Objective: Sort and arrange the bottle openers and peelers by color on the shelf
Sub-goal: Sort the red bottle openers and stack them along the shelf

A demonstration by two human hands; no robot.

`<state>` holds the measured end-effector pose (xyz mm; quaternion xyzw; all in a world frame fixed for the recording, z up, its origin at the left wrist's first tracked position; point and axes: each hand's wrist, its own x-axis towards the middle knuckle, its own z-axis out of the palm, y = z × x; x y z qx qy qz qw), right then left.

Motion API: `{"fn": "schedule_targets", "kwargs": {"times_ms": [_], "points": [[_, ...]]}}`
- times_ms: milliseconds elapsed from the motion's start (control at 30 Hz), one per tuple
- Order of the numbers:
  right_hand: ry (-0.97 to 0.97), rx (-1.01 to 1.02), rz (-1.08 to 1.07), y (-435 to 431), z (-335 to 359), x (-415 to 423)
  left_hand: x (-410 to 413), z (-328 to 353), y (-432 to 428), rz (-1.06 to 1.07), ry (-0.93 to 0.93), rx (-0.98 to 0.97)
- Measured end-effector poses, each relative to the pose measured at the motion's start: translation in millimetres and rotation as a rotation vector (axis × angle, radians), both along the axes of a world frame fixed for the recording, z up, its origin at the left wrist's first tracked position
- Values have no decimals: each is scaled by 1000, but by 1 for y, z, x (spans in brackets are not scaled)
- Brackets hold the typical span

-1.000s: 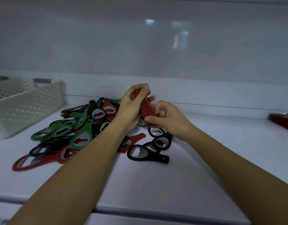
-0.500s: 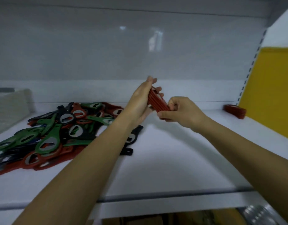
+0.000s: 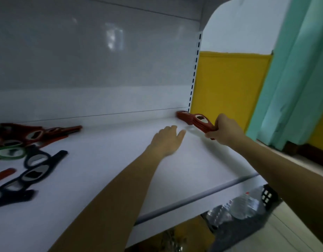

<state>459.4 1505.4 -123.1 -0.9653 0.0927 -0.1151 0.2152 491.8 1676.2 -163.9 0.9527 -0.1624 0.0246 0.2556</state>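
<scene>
Stack of red openers [image 3: 200, 123] gripped in the right hand [image 3: 225, 131] by the shelf [image 3: 175, 171] corner. Flat, loose-fingered left hand [image 3: 166, 140] holds nothing

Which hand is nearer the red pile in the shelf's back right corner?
Right. The right hand grips a red stack just beside the red pile; the left hand is open, farther left.

**anon1:** so what sort of place is this?

**anon2:** a shop imo. white metal shelf [image 3: 106, 170] with a slotted upright [image 3: 195, 70] at the end, loads of same-shape bottle openers [image 3: 29, 137] piled on it, clear plastic bottles [image 3: 244, 206] in a basket [image 3: 267, 195] underneath.
</scene>
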Motion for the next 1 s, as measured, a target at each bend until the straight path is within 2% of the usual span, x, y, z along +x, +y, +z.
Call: {"fn": "schedule_targets", "kwargs": {"times_ms": [100,333,467,633,833,1000], "points": [[34,-51,-43,-4,-1,15,8,-9,-4,3,-103,152],[118,-135,-78,4,-2,31,8,-6,2,-48,-91,145],[120,-103,-107,6,-7,34,6,-5,3,-52,-82,159],[79,-65,-55,0,-14,29,4,-5,4,-67,-77,168],[-47,-122,-30,1,-27,26,4,-4,5,-73,-75,193],[-75,-69,-46,2,-28,33,4,-4,4,-78,-69,185]]}}
